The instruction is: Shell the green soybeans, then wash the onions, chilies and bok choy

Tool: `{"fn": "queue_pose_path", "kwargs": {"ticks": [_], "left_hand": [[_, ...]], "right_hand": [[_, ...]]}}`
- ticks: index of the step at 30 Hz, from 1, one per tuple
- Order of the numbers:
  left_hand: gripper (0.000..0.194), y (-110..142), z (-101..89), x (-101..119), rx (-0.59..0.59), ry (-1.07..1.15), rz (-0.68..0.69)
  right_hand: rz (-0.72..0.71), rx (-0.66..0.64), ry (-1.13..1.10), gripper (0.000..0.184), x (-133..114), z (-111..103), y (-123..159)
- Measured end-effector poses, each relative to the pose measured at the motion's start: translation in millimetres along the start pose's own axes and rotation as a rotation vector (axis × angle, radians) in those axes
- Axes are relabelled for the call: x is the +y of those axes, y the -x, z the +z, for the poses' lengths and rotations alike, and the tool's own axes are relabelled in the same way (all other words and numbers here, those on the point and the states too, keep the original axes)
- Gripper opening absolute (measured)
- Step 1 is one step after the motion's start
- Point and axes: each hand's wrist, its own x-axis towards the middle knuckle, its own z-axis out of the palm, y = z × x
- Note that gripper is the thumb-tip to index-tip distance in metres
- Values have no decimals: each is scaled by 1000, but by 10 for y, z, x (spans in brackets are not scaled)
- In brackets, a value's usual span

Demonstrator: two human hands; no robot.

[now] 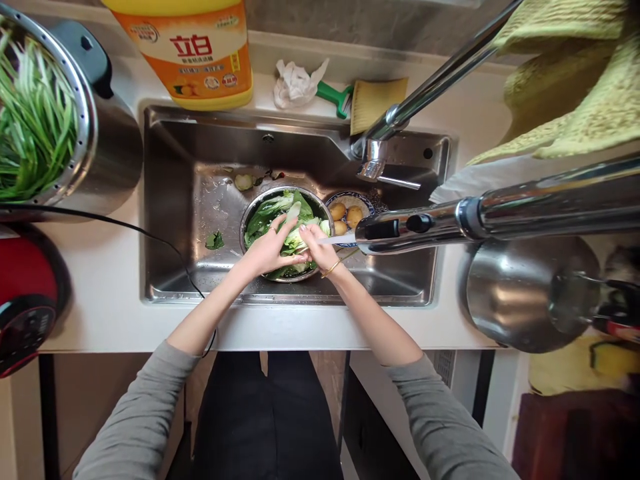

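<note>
A metal bowl (243,235) full of leafy greens (263,223) with pale stems stands in the sink (200,187). Over the bowl, my left hand (273,252) is curved around a leaf of the greens, its thumb and fingers partly apart. My right hand (320,250), with a thin bangle at the wrist, grips the pale part of the same greens from the other side. Water from the faucet spout (367,237) streams onto my right hand. The leaves partly hide my fingertips.
A patterned plate of potatoes (354,217) sits right of the bowl. Vegetable scraps (244,182) and a torn leaf (215,241) lie in the sink. A detergent jug (195,60), a green peeler (337,97) and a pot of greens (107,153) surround it; a black cord (125,225) crosses its left edge.
</note>
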Motion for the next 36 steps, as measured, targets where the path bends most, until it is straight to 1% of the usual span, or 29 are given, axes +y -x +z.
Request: {"fn": "queue_pose_path", "kwargs": {"ticks": [2, 3, 4, 5, 8, 10, 12, 14, 17, 18, 20, 21, 23, 25, 29, 32, 34, 36], "left_hand": [[51, -20, -5, -28, -20, -47, 40], [42, -29, -9, -41, -37, -56, 38], [36, -35, -14, -51, -48, -52, 20], [34, -38, -17, -56, -53, -34, -12], [41, -26, -17, -47, -52, 122, -100], [44, -13, -6, -36, -63, 277, -112], [44, -7, 9, -33, -52, 362, -135], [50, -11, 23, -33, -32, 306, -178], [51, -15, 21, -19, 14, 58, -228], [49, -13, 13, -13, 53, -18, -222], [47, -8, -12, -5, 116, -107, -151], [48, -6, -27, -7, 118, -118, -96], [41, -9, -55, -24, 72, -89, 7], [33, -21, -79, -53, 47, -27, 57], [33, -45, -113, -106, 63, 72, 103], [33, -48, -117, -129, 39, 99, 140], [34, -51, -109, -146, 36, 113, 144], [36, -65, -98, -169, 41, 141, 121]], "right_hand": [[-11, 18, 42, 43, 1, -19, 3], [-30, 27, 57, 43, 1, -27, 7], [-56, 32, 66, 43, 0, -32, 12], [-85, 30, 72, 43, -2, -36, 17], [-154, 28, 95, 45, -18, -42, 28], [-136, 29, 111, 44, -28, -43, 33], [-73, 8, 106, 42, -26, -38, 35], [-19, -16, 101, 40, -6, -22, 30], [-20, 24, 153, 38, 46, 5, 6], [-36, 40, 180, 38, 61, 10, -4], [-82, 39, 229, 36, 76, 11, -22], [-109, 24, 246, 36, 77, 6, -28], [-162, -22, 263, 35, 69, -11, -30], [-197, -61, 249, 36, 58, -33, -21], [-206, -129, 231, 31, 47, -81, -2], [-140, -186, 237, 22, 47, -99, -28], [-125, -198, 227, 18, 45, -99, -65], [-156, -210, 222, 16, 39, -104, -108]]}}
